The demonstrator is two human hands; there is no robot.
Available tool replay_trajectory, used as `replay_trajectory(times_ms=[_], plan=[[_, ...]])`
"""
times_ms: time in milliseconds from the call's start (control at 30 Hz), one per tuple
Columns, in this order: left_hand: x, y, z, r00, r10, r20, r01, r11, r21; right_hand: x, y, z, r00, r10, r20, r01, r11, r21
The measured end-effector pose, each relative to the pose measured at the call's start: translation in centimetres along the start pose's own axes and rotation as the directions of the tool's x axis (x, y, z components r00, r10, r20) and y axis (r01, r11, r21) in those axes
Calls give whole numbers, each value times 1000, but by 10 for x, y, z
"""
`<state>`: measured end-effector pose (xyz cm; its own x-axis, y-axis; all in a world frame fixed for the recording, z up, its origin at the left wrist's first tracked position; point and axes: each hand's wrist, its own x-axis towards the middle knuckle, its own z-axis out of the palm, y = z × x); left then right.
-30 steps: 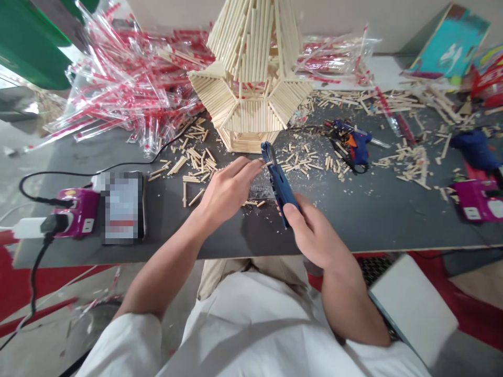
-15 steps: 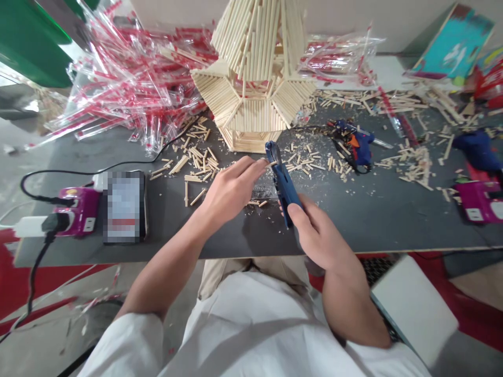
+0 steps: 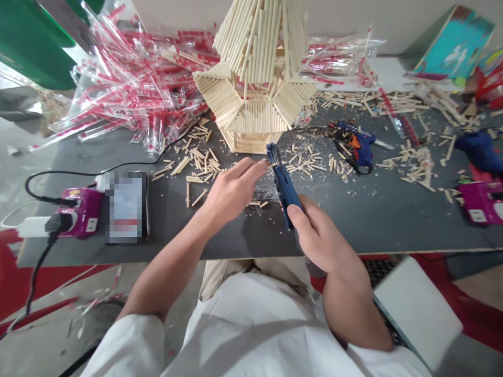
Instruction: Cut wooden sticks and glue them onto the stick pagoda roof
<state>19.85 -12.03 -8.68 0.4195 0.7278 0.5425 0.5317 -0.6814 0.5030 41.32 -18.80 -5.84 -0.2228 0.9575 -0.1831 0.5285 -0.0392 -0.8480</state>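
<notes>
My right hand (image 3: 314, 230) is wrapped round the blue handles of a pair of cutters (image 3: 283, 183), whose jaws point away from me. My left hand (image 3: 231, 191) pinches a short wooden stick (image 3: 272, 164) and holds its end in the cutter's jaws. Both hands hover over the dark tabletop (image 3: 373, 209), just in front of a tall tower built of pale wooden sticks (image 3: 255, 89). Cut stick pieces (image 3: 196, 159) lie scattered around the tower's base.
A heap of red-and-clear wrappers (image 3: 129, 89) fills the back left. A phone (image 3: 126, 207) and a purple power strip (image 3: 76, 217) with cables sit at the left. A blue glue gun (image 3: 356, 144) lies at the right, beyond it another purple strip (image 3: 481, 201).
Hands and cutters hold almost the same pose; the view has only drifted slightly.
</notes>
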Motion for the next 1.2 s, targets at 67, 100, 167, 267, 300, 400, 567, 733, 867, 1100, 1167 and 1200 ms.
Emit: replay_trajectory(times_ms=[67, 100, 167, 267, 300, 400, 567, 733, 867, 1100, 1167, 1200], plan=[[1, 0, 0, 1000, 1, -3, -1, 1000, 5, 0, 1, 0, 1000, 0, -3, 0, 1000, -1], [1, 1, 0, 1000, 1, -7, -1, 1000, 9, 0, 2, 0, 1000, 0, -7, 0, 1000, -5], [1, 2, -1, 1000, 3, -15, -3, 1000, 16, 0, 4, 1, 1000, -7, -15, 7, 1000, -15], [0, 1, -2, 1000, -1, -9, 1, 1000, 17, -1, 4, 5, 999, -17, -41, 16, 999, -40], [-1, 1, -2, 1000, -6, -3, 6, 1000, 15, 0, 4, 7, 998, -13, -55, 11, 999, -50], [-3, -3, -1, 1000, -19, 17, 19, 1000, -2, 1, 2, 11, 996, 16, -93, -25, 995, -98], [-4, -7, 2, 999, -50, 19, 51, 999, -9, 7, 0, 15, 984, 141, -109, -160, 968, -191], [-4, -8, 6, 993, -107, 40, 108, 994, -19, 10, 2, 19, 982, 134, -135, -165, 955, -247], [-7, -13, 9, 993, -114, 40, 115, 993, -26, 12, 6, 21, 986, 100, -137, -137, 945, -297], [-4, 0, 8, 970, -206, 128, 213, 976, -49, 2, 8, 13, 991, 115, -73, -136, 876, -463], [-2, 11, 6, 962, -225, 153, 236, 970, -59, -4, 6, 5, 990, 119, -72, -139, 865, -482], [-2, 16, 4, 958, -233, 167, 245, 968, -60, -8, 4, 2, 991, 121, -65, -137, 855, -500]])
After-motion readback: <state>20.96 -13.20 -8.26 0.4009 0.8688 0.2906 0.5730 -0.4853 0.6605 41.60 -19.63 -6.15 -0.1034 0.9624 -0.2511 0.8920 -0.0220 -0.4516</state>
